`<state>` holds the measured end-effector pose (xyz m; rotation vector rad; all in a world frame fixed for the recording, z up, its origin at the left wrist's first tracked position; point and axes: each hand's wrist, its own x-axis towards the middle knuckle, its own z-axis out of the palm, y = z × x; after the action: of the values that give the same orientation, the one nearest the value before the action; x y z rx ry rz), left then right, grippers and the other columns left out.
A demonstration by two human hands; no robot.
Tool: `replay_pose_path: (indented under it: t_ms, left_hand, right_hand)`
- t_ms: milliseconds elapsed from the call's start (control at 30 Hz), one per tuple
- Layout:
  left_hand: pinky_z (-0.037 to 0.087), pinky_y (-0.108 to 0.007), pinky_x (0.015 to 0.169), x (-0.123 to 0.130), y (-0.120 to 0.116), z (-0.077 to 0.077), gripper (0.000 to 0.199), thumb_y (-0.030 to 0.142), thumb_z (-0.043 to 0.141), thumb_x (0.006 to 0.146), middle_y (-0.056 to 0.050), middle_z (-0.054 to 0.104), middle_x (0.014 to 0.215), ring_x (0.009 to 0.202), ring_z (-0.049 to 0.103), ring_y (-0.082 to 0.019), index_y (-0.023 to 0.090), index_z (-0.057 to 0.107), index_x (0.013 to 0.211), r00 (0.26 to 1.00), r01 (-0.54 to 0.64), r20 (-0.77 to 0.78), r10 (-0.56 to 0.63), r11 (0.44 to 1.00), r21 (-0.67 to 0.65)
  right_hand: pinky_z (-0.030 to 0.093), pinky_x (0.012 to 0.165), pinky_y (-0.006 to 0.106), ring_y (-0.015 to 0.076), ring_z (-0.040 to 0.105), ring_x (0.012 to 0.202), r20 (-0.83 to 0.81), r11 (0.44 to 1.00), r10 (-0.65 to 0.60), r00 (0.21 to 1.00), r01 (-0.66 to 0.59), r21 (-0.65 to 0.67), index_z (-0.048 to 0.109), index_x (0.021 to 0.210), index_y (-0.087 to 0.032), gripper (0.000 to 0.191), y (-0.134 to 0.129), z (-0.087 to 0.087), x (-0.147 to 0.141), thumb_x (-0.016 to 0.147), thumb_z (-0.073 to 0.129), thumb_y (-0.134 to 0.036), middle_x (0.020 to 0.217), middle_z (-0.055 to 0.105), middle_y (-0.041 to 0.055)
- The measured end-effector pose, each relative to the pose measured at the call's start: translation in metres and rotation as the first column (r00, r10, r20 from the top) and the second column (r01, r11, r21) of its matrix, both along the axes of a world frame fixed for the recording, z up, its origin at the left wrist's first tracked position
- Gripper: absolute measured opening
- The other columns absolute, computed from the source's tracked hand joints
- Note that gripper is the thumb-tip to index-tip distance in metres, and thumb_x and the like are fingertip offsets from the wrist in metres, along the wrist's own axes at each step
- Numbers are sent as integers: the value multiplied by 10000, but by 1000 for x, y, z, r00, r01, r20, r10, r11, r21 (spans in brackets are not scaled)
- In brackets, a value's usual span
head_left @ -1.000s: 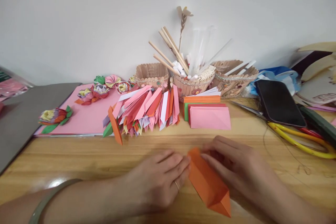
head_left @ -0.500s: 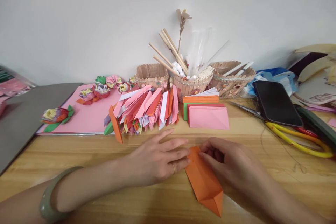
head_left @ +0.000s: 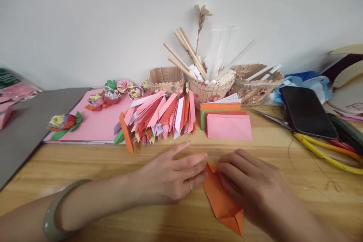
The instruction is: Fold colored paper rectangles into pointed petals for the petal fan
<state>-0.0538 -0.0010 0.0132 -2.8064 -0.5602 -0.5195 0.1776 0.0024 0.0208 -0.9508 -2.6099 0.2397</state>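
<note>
A folded piece of orange paper (head_left: 219,196) lies slanted on the wooden table between my two hands, creased, with a pointed flap at its near end. My left hand (head_left: 176,174) rests with fingers stretched out, their tips at the paper's upper left edge. From the other side, my right hand (head_left: 249,181) has its fingers closed on the upper right edge, where a small corner is turned over; its thumb is mostly hidden. Beyond my left hand stands a heap of folded paper strips (head_left: 161,117) in pink, orange, white and other colours.
Stacked paper rectangles (head_left: 229,126) sit behind my right hand. Scissors (head_left: 314,149) and a black phone (head_left: 307,111) lie at the right. Stick baskets (head_left: 210,92) line the wall. Folded paper flowers (head_left: 64,123) rest on pink sheets (head_left: 87,126) at the left.
My right hand's fingers have come down over the paper's upper right edge, and the top corner is now turned over. My left hand stays nearly in place. The view has shifted slightly.
</note>
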Motion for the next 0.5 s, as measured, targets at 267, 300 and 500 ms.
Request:
replay_pose_path:
  t_ms: [267,300,500]
  left_hand:
    - [219,-444,1143,1,1,3,294,140,363,984,-13,601,1244,1261,421,-192,128,574,1189,1000,-6,-24,5,997,-79]
    - [238,-453,1135,1,1,4,294,139,368,982,-22,597,1252,1270,416,-196,122,566,1198,999,-4,-41,0,996,-84]
    - [304,-478,1098,3,3,5,290,120,363,982,-56,632,1202,1260,443,-207,109,589,1163,1000,9,-21,-10,999,-46]
  right_hand:
    - [454,594,336,212,531,692,78,996,80,994,-83,36,603,864,-170,230,-1,7,1,940,387,-159,772,604,64]
    - [454,599,330,208,533,690,84,995,82,993,-86,53,604,857,-173,228,-1,6,1,939,392,-163,769,606,64]
    - [445,589,288,186,544,683,54,993,33,998,-39,115,606,812,-190,236,-6,-1,5,945,418,-238,752,607,69]
